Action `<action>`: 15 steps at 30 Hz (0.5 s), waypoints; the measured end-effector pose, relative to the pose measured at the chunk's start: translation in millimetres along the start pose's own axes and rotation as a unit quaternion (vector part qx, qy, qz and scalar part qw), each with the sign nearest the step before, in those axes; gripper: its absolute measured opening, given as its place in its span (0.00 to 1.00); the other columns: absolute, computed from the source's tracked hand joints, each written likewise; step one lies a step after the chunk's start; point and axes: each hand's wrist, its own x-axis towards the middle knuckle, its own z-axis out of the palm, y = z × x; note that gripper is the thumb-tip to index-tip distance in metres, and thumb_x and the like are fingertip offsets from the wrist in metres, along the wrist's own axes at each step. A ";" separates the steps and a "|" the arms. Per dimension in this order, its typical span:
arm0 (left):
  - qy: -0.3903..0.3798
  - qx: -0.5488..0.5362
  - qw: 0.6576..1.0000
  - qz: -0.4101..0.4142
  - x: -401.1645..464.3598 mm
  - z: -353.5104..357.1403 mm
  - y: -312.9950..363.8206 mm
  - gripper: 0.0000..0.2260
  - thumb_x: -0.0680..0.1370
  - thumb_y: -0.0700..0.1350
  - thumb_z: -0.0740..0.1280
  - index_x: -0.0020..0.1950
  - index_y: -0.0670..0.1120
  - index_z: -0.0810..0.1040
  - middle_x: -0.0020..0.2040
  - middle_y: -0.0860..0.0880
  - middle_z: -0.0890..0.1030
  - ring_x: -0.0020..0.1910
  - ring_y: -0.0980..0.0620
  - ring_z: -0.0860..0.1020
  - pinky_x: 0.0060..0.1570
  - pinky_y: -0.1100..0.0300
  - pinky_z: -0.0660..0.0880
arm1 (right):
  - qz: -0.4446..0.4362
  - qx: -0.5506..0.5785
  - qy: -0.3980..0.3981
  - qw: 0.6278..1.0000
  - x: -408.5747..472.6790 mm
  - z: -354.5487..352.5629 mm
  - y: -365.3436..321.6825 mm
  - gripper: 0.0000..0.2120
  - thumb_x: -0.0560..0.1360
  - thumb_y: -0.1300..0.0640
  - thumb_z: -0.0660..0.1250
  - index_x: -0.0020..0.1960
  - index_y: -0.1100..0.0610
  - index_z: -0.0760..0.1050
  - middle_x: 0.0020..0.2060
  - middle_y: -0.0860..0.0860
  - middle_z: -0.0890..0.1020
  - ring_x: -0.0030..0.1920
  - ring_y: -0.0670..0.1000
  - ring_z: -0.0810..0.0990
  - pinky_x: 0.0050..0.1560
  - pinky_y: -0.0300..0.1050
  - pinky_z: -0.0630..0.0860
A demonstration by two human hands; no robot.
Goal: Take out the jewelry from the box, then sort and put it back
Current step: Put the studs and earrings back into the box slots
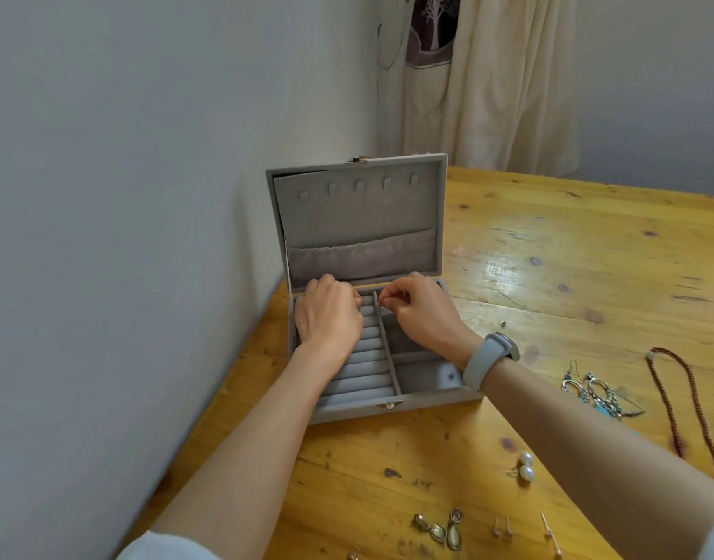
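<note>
Hidden: tiny item at right fingertips (pixel 383 297), too small to name; left fingertips out of sight behind knuckles; far-left ring rows covered by left hand; necklace cut off at right edge.
Box (pixel 387 410): grey velvet jewelry box, open, on table's left side near wall, lid (pixel 357 220) upright.
Lid inside: row of small tabs along top, gathered fabric pocket (pixel 361 256) below, metal clasp on top edge.
Tray: ring rolls (pixel 361 377) w/ padded ridges on left, square compartments (pixel 424 375) on right, small stud in nearest one.
Left hand (pixel 327 313): fingers curled down over far end of ring rolls; cannot tell if gripping anything.
Right hand (pixel 422 307): thumb & fingers pinched together on the tiny item, above divider; grey watch (pixel 490 359) on wrist.
Table (pixel 589 256): glossy knotted pine planks.
Loose pieces, right of box: silver dangle earrings (pixel 593 392); reddish braided necklace (pixel 682 406); pearl pair (pixel 526 466).
Near edge: drop earrings (pixel 444 529), small studs (pixel 504 529).
Backdrop: pale wall (pixel 145 155), cream curtain (pixel 509 95).
</note>
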 end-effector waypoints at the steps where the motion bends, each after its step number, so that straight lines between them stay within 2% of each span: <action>1: -0.002 0.018 1.000 0.005 1.3 -0.6 1.3 0.11 0.78 0.46 0.61 0.55 0.45 0.79 0.55 0.44 0.76 0.56 0.46 0.72 0.51 0.53 0.70 | 0.002 0.000 -0.007 1.000 3.1 -0.2 -1.1 0.07 0.75 0.63 0.61 0.47 0.59 0.79 0.41 0.49 0.71 0.48 0.48 0.69 0.48 0.39 0.64; 5: 0.029 0.047 0.998 0.023 -1.5 1.0 2.7 0.10 0.78 0.45 0.61 0.55 0.46 0.78 0.54 0.45 0.76 0.55 0.46 0.72 0.52 0.53 0.68 | 0.015 -0.003 -0.045 0.999 17.1 4.4 -2.1 0.09 0.74 0.64 0.61 0.39 0.55 0.78 0.33 0.44 0.74 0.49 0.54 0.74 0.46 0.42 0.67; 7: 0.052 0.037 0.998 0.029 -5.1 2.5 -0.5 0.09 0.78 0.43 0.61 0.55 0.46 0.78 0.53 0.46 0.76 0.53 0.47 0.71 0.51 0.55 0.67 | 0.029 -0.001 -0.055 0.998 21.3 7.6 -0.5 0.10 0.74 0.64 0.61 0.37 0.53 0.76 0.31 0.44 0.74 0.48 0.53 0.73 0.44 0.42 0.67; 11: 0.087 0.023 0.994 0.065 -14.7 2.0 -11.2 0.09 0.76 0.39 0.63 0.54 0.44 0.80 0.47 0.46 0.76 0.47 0.47 0.72 0.46 0.55 0.68 | 0.023 -0.025 -0.065 0.997 24.0 7.4 -3.6 0.08 0.74 0.62 0.62 0.40 0.55 0.78 0.33 0.47 0.76 0.47 0.52 0.74 0.45 0.43 0.70; 13: 0.113 0.038 0.989 0.085 -21.9 4.8 -15.4 0.07 0.71 0.36 0.68 0.47 0.43 0.82 0.40 0.45 0.76 0.41 0.46 0.73 0.41 0.53 0.70 | 0.018 -0.041 -0.069 0.997 25.8 7.3 -6.6 0.09 0.73 0.64 0.62 0.42 0.56 0.80 0.36 0.49 0.78 0.50 0.53 0.76 0.50 0.47 0.74; 15: 0.126 0.048 0.987 0.092 -29.0 8.8 -16.8 0.07 0.66 0.35 0.70 0.42 0.42 0.83 0.36 0.45 0.75 0.36 0.46 0.73 0.36 0.53 0.71 | 0.027 -0.047 -0.072 0.996 27.3 8.3 -8.9 0.10 0.73 0.64 0.61 0.42 0.55 0.80 0.40 0.51 0.81 0.54 0.55 0.76 0.55 0.52 0.75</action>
